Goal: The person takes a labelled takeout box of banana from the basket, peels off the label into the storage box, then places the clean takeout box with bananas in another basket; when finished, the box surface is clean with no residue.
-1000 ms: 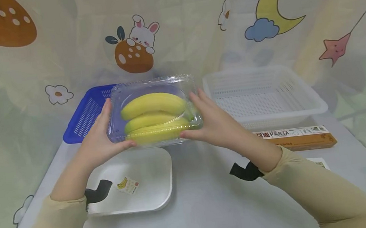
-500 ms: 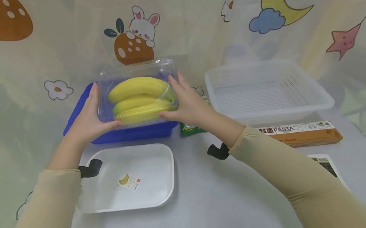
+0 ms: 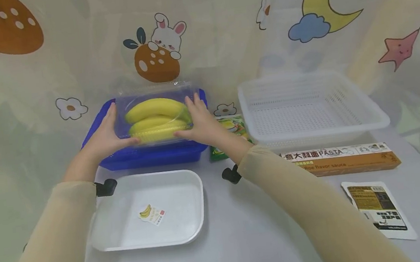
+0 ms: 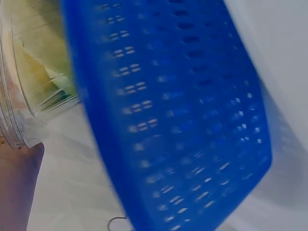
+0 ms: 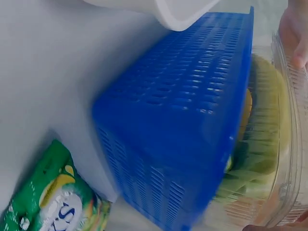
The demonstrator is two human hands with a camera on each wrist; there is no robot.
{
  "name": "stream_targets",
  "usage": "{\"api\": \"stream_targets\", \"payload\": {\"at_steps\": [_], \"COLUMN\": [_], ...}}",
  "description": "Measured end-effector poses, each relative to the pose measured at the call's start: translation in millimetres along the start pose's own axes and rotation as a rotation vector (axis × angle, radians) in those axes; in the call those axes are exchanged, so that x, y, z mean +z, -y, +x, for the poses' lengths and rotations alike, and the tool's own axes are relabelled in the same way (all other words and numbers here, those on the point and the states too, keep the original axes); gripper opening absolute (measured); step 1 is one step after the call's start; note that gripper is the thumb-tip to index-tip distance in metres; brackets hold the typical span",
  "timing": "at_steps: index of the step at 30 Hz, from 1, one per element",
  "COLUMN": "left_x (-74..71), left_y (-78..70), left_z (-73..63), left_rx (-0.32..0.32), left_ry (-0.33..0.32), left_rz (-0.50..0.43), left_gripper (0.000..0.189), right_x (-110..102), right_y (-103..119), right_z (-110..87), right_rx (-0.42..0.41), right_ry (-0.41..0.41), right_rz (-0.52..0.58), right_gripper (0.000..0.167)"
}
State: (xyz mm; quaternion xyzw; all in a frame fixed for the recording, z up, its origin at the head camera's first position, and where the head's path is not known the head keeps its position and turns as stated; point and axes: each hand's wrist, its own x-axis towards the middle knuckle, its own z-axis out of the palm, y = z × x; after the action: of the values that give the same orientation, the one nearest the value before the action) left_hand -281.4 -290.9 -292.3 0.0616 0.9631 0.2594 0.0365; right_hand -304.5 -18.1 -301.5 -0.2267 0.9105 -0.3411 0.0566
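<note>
A clear plastic clamshell box (image 3: 121,126) with several yellow bananas (image 3: 157,107) inside is held level between both hands at the blue basket (image 3: 154,158). At its left end the left hand (image 3: 103,138) grips it, thumb along the front edge. The right hand (image 3: 204,125) grips the opposite end in the same way. Seen from the right wrist, the box's bottom is at the rim of the blue basket (image 5: 168,106), partly past it. Something yellow-orange shows beyond that rim, mostly hidden. Below the hands lies a white tray (image 3: 120,227) bearing a banana sticker (image 3: 152,214).
To the right stands a white perforated basket (image 3: 317,131), with a pasta box (image 3: 347,163) before it. A green snack packet (image 3: 218,154) lies between the baskets. Nearer the front right is a flat white package with a dark label (image 3: 378,209). A patterned curtain hangs behind.
Both hands have carried the banana box leftward and away from the body, over the blue basket, then slightly lower. The white tray and the packet beside the basket are now more exposed.
</note>
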Motion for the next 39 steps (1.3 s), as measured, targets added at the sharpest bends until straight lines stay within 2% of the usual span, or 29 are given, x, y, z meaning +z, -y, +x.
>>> {"api": "stream_targets", "payload": {"at_steps": [5,17,20,27,31,39], "left_x": [7.0,18.3,21.9,29.5,28.5,25.0], "left_y": [9.1,24.9,29.5,39.9,44.0,43.6], "left_z": [8.0,13.3,16.5,19.8,21.2,27.2], "left_rx": [-0.01,-0.086,-0.095,-0.167,-0.158,-0.14], "left_ry": [0.016,0.059,0.068,0.096,0.098,0.16], "left_rz": [-0.025,-0.025,-0.038,-0.048,-0.048,0.006], "left_gripper": [0.122,0.121,0.121,0.123,0.122,0.117], "right_x": [8,28,31,35,37,38], "right_y": [-5,-15,-15,-11,-9,-7], "right_z": [7.5,16.2,17.6,24.2,31.0,39.7], "right_rx": [0.03,0.091,0.092,0.09,0.107,0.165], "right_ry": [0.025,0.1,0.096,0.109,0.143,0.202], "right_rz": [0.01,0.02,0.007,-0.059,-0.077,-0.124], "right_gripper": [0.102,0.103,0.102,0.102,0.102,0.106]}}
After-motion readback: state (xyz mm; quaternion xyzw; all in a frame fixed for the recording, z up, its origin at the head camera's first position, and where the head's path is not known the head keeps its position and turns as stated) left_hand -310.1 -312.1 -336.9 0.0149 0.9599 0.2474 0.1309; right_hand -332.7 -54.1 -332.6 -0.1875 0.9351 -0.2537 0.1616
